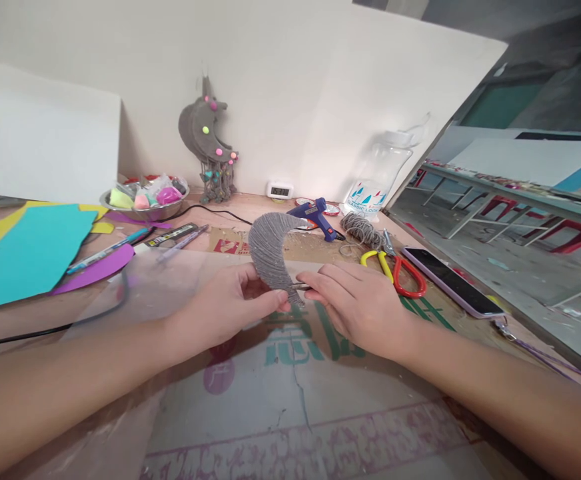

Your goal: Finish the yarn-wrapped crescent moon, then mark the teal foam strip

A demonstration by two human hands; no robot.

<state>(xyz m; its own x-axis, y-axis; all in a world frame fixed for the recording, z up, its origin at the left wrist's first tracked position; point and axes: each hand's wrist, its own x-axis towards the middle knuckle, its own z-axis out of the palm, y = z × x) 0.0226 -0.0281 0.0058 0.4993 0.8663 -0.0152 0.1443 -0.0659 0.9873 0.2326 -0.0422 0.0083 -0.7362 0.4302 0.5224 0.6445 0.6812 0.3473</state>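
Note:
A grey, yarn-wrapped crescent shape [270,253] stands upright between my hands over flattened printed cardboard [295,393]. My left hand [225,307] pinches its lower edge with thumb and fingers closed on it. My right hand [355,303] lies just right of the crescent's lower tip, fingers bent and pressed at that tip; a thin strand seems to run from the tip to them. What the right fingers grip is too small to make out.
A blue glue gun [315,217], a coil of grey cord [363,230], yellow-and-red scissors [395,267] and a phone [453,280] lie at right. Coloured foam sheets [25,253], pens and a metal bowl [143,200] sit at left. A finished crescent ornament [208,143] leans on the wall.

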